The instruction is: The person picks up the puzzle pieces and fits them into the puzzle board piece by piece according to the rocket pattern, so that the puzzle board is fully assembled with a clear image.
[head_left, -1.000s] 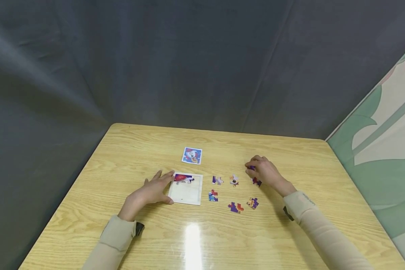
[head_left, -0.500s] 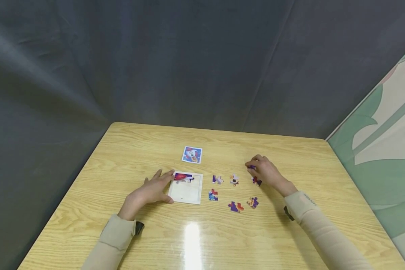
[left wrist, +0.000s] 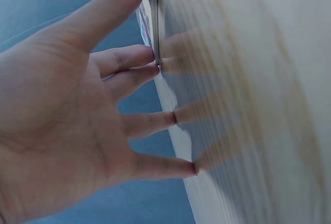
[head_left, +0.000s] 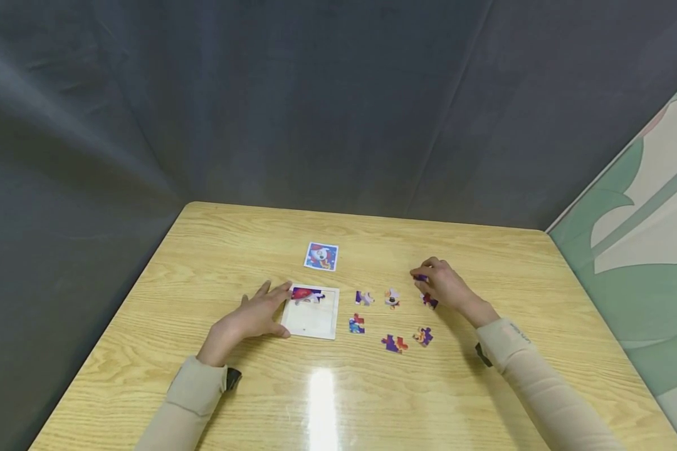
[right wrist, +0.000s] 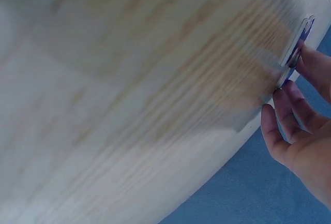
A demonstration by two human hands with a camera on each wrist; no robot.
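My left hand lies at the left side of a white square puzzle tray, fingers spread, with index finger and thumb touching its edge. A red, white and purple part of a picture fills the tray's upper left. To the right, my right hand pinches a purple puzzle piece between thumb and fingers, low over the table. In the right wrist view that puzzle piece stands out thin and edge-on, partly hidden by the fingertips. A dark red and purple piece lies just below this hand.
Several loose puzzle pieces lie right of the tray, among them a white-and-purple one, a red-and-blue one and an orange-and-purple one. A small picture card sits behind the tray. A dark curtain hangs beyond the wooden table.
The right hand has shifted only slightly and tilts the purple piece it holds, showing less of it from above. The left hand stays at the tray.
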